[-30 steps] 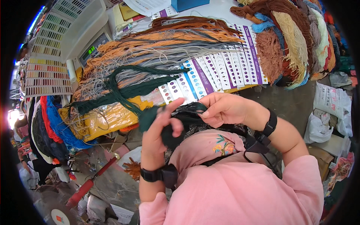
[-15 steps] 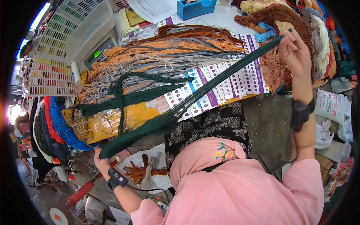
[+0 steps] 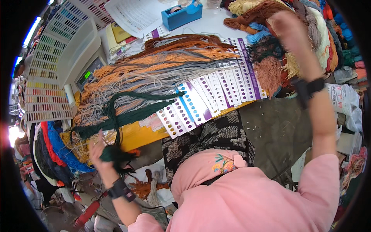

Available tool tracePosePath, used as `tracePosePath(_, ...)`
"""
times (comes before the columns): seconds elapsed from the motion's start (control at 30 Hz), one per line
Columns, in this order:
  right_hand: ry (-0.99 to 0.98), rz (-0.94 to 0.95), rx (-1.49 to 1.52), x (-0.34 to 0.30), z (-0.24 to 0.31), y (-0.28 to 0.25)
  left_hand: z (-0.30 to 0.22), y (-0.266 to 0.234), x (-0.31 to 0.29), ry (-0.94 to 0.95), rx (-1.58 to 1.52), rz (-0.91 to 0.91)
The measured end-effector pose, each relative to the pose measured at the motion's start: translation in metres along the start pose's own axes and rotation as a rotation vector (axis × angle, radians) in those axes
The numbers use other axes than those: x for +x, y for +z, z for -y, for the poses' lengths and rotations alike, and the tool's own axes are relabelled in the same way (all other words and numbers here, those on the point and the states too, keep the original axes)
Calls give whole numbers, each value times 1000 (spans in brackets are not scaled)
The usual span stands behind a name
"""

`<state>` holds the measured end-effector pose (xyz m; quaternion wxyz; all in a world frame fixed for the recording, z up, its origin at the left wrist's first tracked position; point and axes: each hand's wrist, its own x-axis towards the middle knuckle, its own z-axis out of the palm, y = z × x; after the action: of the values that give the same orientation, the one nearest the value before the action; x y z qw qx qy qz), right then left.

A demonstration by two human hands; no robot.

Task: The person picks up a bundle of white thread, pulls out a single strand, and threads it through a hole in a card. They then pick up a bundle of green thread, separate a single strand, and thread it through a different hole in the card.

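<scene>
I see the left hand (image 3: 99, 151) low on the near left, fingers closed around a bunch of dark green yarn (image 3: 112, 154) just off the near edge of the table (image 3: 201, 25). From that bunch a green strand runs up to more green yarn lying across the table's left part, over the yellow edge. The right hand (image 3: 289, 29) is raised at the far right, blurred, over the heap of mixed yarn (image 3: 270, 69); I cannot tell whether its fingers are spread or pinching anything. A black band sits on each wrist. Between the hands, orange, brown and grey skeins (image 3: 154, 73) fan out across the table, with a row of punched white and purple cards (image 3: 210, 96) lying along their near ends. A blue tape dispenser (image 3: 181, 13) stands at the far edge beside a printed sheet. On the far left, colour charts (image 3: 46, 89) lean by a small grey scale (image 3: 88, 73).
</scene>
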<state>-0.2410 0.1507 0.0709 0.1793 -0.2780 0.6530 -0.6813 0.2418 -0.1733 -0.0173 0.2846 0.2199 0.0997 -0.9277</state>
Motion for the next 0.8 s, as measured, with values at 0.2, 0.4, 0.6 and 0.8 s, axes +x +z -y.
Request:
tracePosePath(0.2,151,219,-434,-63,-123,115,184,23,104,-190,896,-87)
tracePosePath(0.4,-235,101,-643,-91,-149,144,260,-5,131,-236,1565,-169)
tracePosePath(0.6,-236,157,-571,-90,-146,132,250,-5,124,-296,1747,-162)
tracePosePath(0.8,-290,313,-756,-111,-121,151,248,-2,130,-298,1453,-157)
